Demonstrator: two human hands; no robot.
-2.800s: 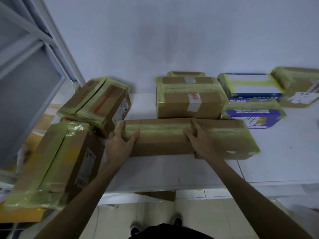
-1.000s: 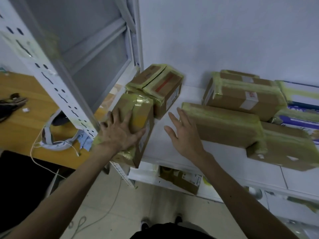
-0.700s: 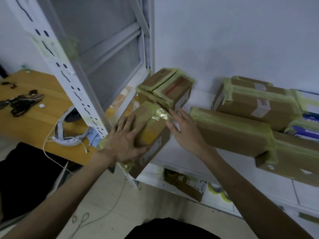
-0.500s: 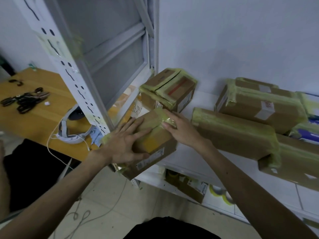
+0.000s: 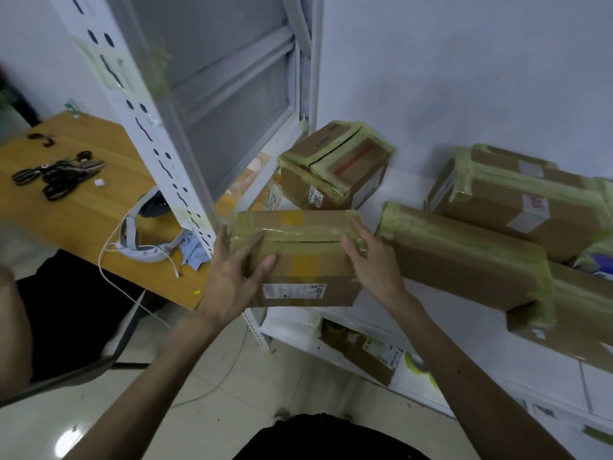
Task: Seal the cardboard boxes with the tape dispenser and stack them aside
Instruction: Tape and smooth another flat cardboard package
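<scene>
White shelving (image 5: 471,323) stood against a pale wall. 2 hands held 1 taped box (image 5: 305,254) between them at its front corner: the left hand (image 5: 232,277) gripped its left end with fingers spread, the right hand (image 5: 371,260) curled over its right end. A long box (image 5: 464,257) lay right of the right hand; a wooden desk (image 5: 83,220) sat left of the left hand.
</scene>
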